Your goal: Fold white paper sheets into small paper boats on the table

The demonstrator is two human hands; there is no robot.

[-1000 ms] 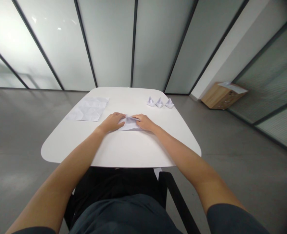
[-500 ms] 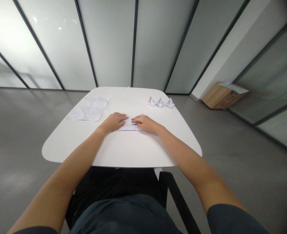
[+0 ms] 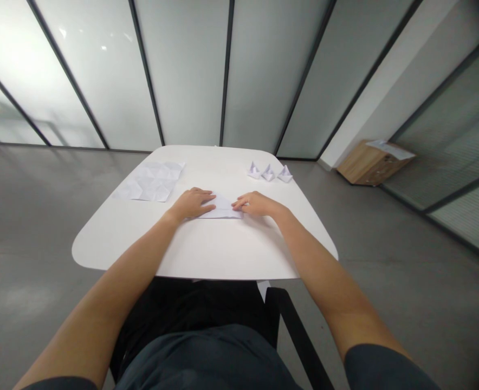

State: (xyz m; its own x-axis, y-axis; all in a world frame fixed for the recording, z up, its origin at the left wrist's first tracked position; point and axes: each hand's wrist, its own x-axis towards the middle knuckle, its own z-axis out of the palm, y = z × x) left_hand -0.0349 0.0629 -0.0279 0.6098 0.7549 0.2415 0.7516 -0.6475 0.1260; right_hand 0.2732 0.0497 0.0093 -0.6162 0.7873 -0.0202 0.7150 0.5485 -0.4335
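Observation:
A folded sheet of white paper (image 3: pixel 222 207) lies on the table in front of me, with a straight lower edge and a peaked upper part. My left hand (image 3: pixel 193 203) rests flat over its left side, fingers stretched out and holding it down. At the right end, my right hand (image 3: pixel 256 203) has its fingers bent together on the paper's edge. The fingertips partly cover that corner, so the fold beneath them is hard to make out.
Three folded paper boats (image 3: pixel 267 172) stand in a row at the table's back right. Creased white sheets (image 3: pixel 154 181) lie at the back left. The white table (image 3: pixel 223 254) has rounded corners. A wooden box (image 3: pixel 371 162) is on the floor to the right, and a chair armrest (image 3: pixel 292 319) is beside me.
My right hand has slid right, from the middle of the paper to its right end, uncovering more of the folded surface. My left hand has stayed in nearly the same place.

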